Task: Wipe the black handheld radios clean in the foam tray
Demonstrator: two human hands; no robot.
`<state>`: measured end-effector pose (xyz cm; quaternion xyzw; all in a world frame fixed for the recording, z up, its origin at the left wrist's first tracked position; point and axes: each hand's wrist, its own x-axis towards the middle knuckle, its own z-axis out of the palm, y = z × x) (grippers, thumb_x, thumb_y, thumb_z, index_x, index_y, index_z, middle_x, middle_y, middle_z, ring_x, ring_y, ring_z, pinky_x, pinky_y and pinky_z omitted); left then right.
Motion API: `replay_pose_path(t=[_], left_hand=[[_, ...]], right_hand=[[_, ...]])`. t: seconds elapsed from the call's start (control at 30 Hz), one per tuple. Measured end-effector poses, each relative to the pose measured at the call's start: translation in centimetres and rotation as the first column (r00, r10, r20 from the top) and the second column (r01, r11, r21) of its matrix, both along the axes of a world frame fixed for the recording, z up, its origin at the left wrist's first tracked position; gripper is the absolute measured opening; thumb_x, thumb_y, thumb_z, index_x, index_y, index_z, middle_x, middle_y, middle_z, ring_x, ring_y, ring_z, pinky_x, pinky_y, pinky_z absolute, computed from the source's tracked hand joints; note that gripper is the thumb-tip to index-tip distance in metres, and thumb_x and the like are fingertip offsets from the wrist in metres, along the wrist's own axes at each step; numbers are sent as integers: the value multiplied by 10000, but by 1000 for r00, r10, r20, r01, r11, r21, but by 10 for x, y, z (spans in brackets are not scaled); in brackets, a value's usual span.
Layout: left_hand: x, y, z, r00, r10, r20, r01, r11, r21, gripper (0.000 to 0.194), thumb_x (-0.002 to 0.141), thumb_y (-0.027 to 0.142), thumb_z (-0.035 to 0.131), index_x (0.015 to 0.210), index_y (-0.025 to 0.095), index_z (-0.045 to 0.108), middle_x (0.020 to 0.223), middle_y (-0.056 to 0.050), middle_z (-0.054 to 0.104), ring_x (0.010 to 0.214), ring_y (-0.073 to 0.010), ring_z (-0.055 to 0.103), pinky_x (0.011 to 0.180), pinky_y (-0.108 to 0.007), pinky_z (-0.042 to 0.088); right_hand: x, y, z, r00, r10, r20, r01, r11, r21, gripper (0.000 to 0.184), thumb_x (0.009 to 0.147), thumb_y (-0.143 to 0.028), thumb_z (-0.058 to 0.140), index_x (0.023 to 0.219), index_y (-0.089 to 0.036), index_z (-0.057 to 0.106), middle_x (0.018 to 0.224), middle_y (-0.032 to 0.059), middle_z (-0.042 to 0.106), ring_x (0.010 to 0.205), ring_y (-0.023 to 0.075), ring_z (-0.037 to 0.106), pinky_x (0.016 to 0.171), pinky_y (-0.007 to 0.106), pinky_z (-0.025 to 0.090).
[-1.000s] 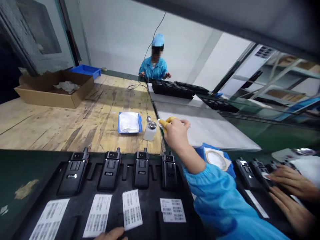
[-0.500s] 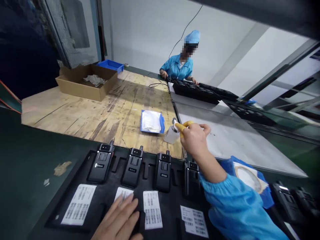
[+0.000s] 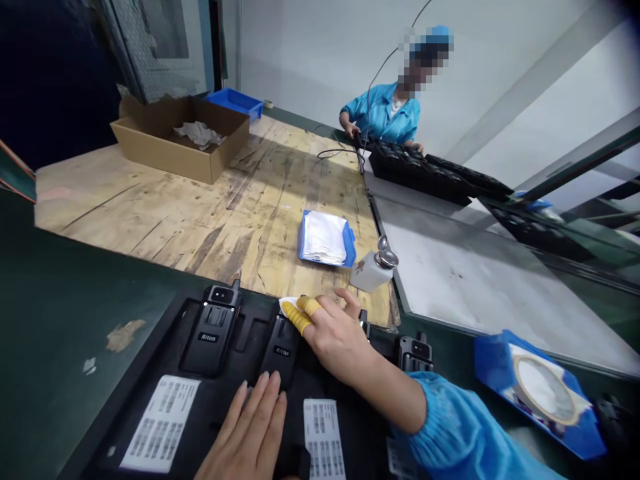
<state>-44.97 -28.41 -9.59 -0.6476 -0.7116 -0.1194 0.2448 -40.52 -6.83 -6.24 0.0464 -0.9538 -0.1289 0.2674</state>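
Note:
In the head view, my right hand, with yellow finger cots on its thumb and finger, pinches a small white wipe. The wipe is at the camera end of a black two-way radio marked Riton. My left hand lies flat, fingers stretched out, with its fingertips at the radio's lower end. Left of it, another Riton radio rests in the same black tray. My right hand and arm partly hide further radios. Barcode label sheets lie on the tray below the radios.
Beyond the tray stand a white pump bottle and a blue bin of white wipes. A cardboard box is at the back left. On the right is a blue bin with a tape roll. A co-worker sits behind more black trays.
My right hand has moved from the pump bottle down and left to the second radio, and a white wipe now shows in its fingers. My left hand has shifted to that radio's lower end.

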Motion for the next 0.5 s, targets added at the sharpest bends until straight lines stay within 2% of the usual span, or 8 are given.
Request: replay_pose_path(t=[0.1, 0.17, 0.27, 0.33, 0.5], left_hand=[[-1, 2, -1, 1000, -16, 6, 16, 1000, 13, 404, 957, 300, 296, 1089, 94, 617, 1160, -129, 646, 1098, -206, 587, 1153, -394, 153], [-2, 2, -2, 999, -31, 9, 31, 999, 12, 405, 957, 306, 303, 1080, 86, 621, 1147, -140, 648, 1079, -211, 597, 1160, -413, 111], [-3, 3, -1, 999, -36, 8, 36, 999, 9, 400, 950, 295, 310, 1077, 77, 621, 1131, -150, 652, 1053, -217, 608, 1160, -430, 98], [-3, 3, -3, 999, -40, 15, 40, 999, 14, 394, 947, 294, 317, 1081, 79, 619, 1136, -146, 648, 1066, -218, 599, 1160, -428, 107], [-2, 2, -12, 999, -29, 39, 27, 998, 52, 398, 950, 297, 313, 1091, 81, 616, 1155, -144, 634, 1142, -232, 550, 1159, -439, 123]], right_hand=[[5, -1, 1, 999, -37, -10, 37, 999, -15, 281, 860, -86, 470, 667, -198, 640, 810, 29, 630, 799, 171, 472, 970, 427, 201], [8, -4, 3, 998, -56, -6, 55, 998, -36, 310, 849, -67, 456, 625, -203, 621, 801, 25, 625, 780, 166, 461, 954, 416, 208], [6, -8, 4, 999, -33, 13, 33, 998, -53, 319, 842, -77, 470, 586, -215, 602, 782, 14, 613, 785, 167, 459, 952, 411, 204], [2, -8, 4, 1000, -23, 13, 23, 999, -38, 270, 844, -96, 494, 654, -222, 638, 792, 12, 610, 803, 169, 465, 962, 414, 194], [5, -2, 4, 996, -89, 2, 89, 996, -26, 291, 834, -69, 482, 618, -209, 617, 807, 23, 611, 796, 169, 460, 951, 411, 201]])
